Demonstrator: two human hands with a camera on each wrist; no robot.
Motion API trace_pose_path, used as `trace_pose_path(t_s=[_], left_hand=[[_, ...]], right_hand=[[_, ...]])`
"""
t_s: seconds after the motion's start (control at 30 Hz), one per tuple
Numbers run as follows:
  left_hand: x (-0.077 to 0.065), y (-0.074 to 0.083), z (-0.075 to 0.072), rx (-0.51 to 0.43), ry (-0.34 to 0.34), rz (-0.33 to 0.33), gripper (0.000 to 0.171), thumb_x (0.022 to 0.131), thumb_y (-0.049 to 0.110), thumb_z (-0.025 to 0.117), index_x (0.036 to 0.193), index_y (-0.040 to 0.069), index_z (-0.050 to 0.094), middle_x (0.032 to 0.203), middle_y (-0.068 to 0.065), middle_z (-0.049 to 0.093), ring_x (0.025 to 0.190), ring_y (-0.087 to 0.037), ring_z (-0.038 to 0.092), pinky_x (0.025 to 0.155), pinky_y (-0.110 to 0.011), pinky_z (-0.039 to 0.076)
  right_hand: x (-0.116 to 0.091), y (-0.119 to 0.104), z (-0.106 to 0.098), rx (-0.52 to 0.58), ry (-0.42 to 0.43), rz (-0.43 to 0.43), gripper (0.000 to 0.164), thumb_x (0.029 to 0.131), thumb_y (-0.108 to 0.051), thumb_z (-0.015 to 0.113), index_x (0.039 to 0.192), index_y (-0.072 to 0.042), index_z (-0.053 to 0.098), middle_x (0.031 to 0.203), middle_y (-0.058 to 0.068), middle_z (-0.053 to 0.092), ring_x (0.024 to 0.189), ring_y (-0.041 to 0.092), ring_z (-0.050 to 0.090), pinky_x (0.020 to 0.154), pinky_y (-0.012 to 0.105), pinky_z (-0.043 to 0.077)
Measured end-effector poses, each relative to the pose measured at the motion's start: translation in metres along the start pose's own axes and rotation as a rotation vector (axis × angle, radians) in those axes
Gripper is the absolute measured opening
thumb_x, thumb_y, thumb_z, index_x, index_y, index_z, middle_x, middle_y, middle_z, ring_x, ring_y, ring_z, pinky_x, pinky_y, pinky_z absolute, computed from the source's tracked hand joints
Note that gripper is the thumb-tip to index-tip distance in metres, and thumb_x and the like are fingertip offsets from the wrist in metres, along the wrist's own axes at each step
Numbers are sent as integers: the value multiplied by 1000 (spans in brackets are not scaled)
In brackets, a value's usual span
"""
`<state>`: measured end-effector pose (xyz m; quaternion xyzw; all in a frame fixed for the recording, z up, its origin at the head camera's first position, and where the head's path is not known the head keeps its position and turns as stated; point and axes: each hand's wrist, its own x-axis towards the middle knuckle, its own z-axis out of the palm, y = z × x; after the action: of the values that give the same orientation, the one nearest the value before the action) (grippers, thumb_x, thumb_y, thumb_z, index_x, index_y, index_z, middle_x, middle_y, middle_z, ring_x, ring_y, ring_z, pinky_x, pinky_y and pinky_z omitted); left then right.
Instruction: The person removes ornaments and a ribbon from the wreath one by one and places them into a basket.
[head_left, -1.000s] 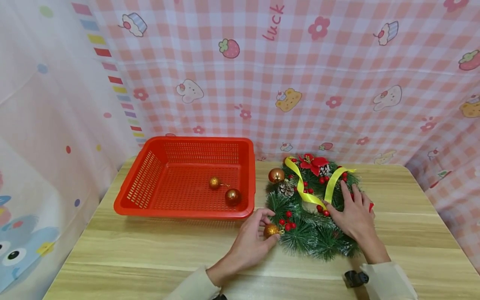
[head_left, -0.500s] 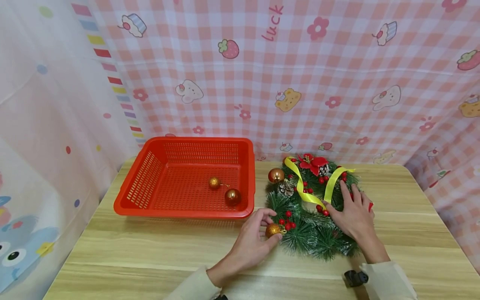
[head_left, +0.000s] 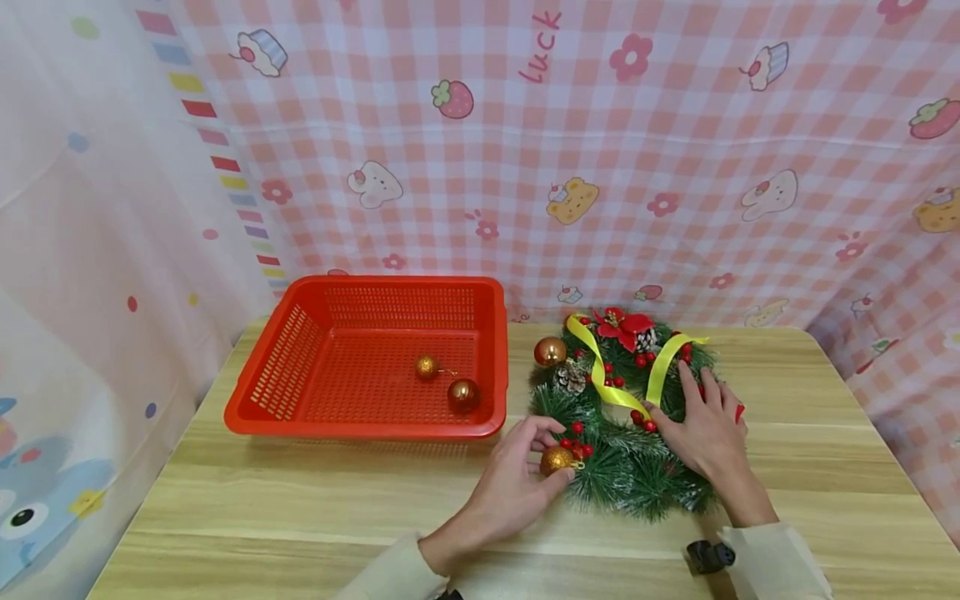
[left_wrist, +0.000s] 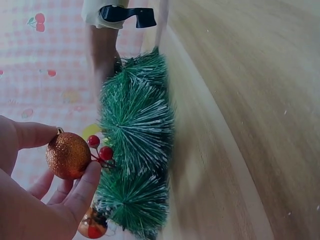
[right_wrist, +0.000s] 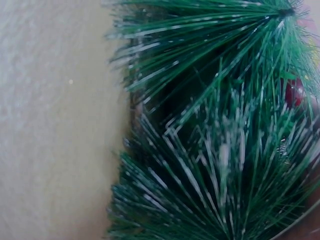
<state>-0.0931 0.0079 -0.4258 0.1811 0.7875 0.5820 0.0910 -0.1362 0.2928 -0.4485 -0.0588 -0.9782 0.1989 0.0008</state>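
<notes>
My left hand pinches a glittery gold Christmas ball between thumb and fingers, beside red berries at the wreath's lower left. In the left wrist view the ball shows a small cap near the thumb, and berries sit close to the fingertips. The green wreath lies flat on the table, with a yellow ribbon, a red flower and pine cones. Spread over its right side, my right hand rests with fingers extended. Only green needles fill most of the right wrist view.
A red plastic basket stands left of the wreath, holding a glittery gold ball and a shiny copper ball. Another shiny copper ball sits at the wreath's upper left. A checked curtain hangs behind the wooden table.
My left hand has shifted slightly right with the gold ball, bringing it closer to the berries. The right hand stays in place on the wreath.
</notes>
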Motion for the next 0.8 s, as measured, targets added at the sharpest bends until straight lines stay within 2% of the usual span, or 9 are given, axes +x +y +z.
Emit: trace_pose_path(t_s=[0.43, 0.8], left_hand=[[-2, -3, 5, 65, -20, 8, 46, 80, 4, 80, 119, 13, 58, 103, 2, 58, 97, -10, 56, 77, -20, 52], [-4, 3, -4, 0, -33, -10, 45, 83, 6, 78, 123, 12, 57, 107, 2, 57, 101, -10, 56, 81, -22, 54]], right_hand=[[0, -2, 0, 11, 0, -3, 88, 97, -60, 47, 159, -11, 10, 157, 33, 10, 138, 59, 11, 94, 82, 21], [-1, -1, -1, 7, 7, -1, 88, 97, -61, 47, 159, -10, 11, 157, 33, 11, 138, 58, 11, 93, 82, 22]])
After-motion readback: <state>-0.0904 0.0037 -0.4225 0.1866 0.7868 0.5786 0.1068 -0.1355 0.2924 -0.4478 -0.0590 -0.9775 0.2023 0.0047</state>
